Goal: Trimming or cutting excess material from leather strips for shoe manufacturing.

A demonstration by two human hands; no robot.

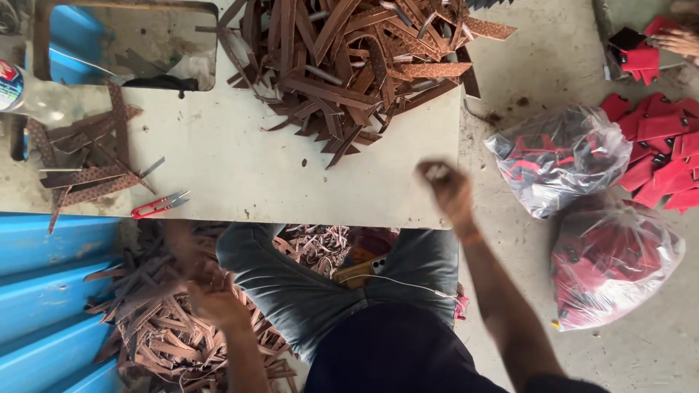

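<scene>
Sorting brown leather strips at a low tabletop (240, 175)

A large strip pile (349, 65) sits within reach on top; scraps (160, 327) collect on the floor, where the left hand (211, 298) grips several. The blurred right hand (445, 188) looks closed; red snips (159, 205) wait nearby.

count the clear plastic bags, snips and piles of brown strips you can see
clear plastic bags of red pieces: 2
red-handled snips: 1
piles of brown strips: 3, two on the table, one on the floor by the left hand
total: 6
</scene>
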